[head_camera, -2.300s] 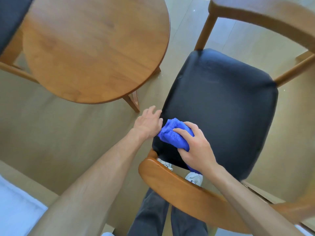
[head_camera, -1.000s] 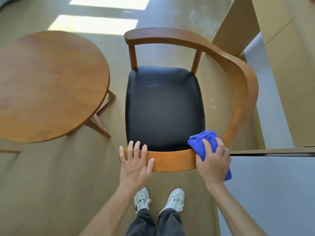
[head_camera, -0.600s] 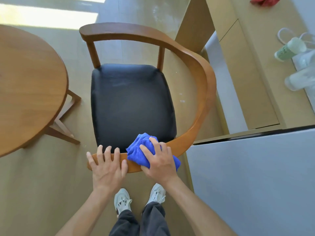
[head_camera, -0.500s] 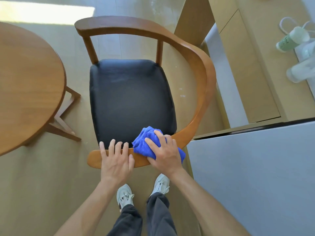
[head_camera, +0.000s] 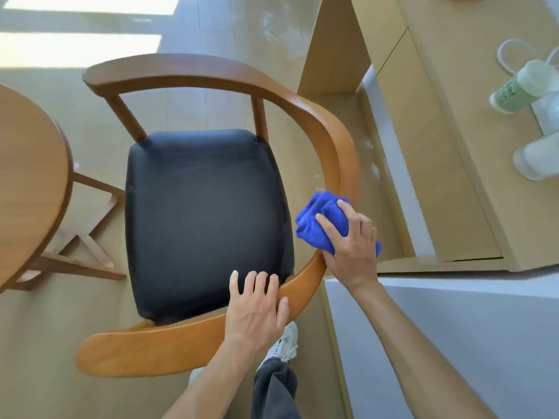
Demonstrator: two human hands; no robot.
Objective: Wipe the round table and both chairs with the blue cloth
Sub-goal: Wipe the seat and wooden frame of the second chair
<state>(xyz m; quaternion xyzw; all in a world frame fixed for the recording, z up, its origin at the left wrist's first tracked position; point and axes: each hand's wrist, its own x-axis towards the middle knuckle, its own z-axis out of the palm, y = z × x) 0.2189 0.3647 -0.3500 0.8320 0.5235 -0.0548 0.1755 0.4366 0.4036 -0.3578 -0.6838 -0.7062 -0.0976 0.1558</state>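
Overhead, the cloth (head_camera: 320,223) is bunched and gripped by the right hand (head_camera: 352,241) against the chair (head_camera: 344,152) rail's right curve. The left hand (head_camera: 257,309) is laid flat, fingers straight, on the near rail. The table (head_camera: 27,182) is seen at left.

I read this as a home dining corner: wooden armchair (head_camera: 193,204) with black seat, round table (head_camera: 27,176), pale tiled floor (head_camera: 211,28), light cabinet (head_camera: 438,146) (bottles on top), sunlight patches.
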